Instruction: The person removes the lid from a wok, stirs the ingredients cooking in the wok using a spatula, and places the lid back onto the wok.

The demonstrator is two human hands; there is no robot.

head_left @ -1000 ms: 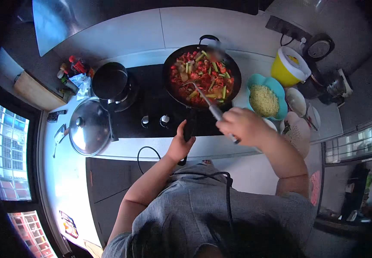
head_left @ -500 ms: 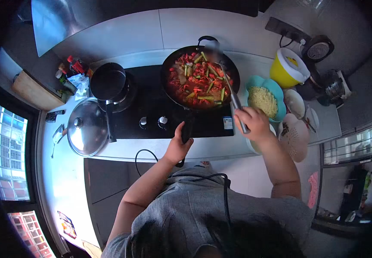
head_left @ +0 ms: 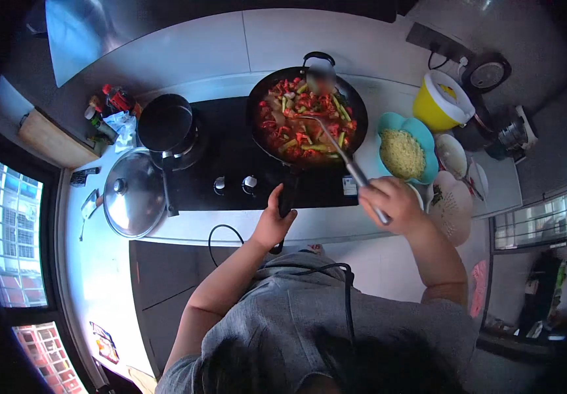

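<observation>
A black wok (head_left: 357,98) on the stove holds red crayfish-like pieces (head_left: 316,134) and green vegetable strips in reddish sauce. My left hand (head_left: 272,224) is closed around the wok's dark long handle (head_left: 288,190) at the front. In my right hand (head_left: 396,205), to the right of the wok, is the grip of a long metal spatula (head_left: 356,172). Its shaft slants over the near right rim into the food, where the head is mostly hidden, so its exact shape is unclear. A blurred patch covers the wok's far edge.
A turquoise bowl of pale noodles (head_left: 401,154) stands right of the wok, near a yellow-and-white container (head_left: 438,105) and a pinkish perforated basket (head_left: 451,213). On the left are a dark saucepan (head_left: 165,121) and a glass lid (head_left: 132,197). A black cable (head_left: 348,295) crosses my shirt.
My right hand has shifted slightly down and toward me, drawing the spatula's end from the wok's far right toward its middle. My left hand stays on the handle.
</observation>
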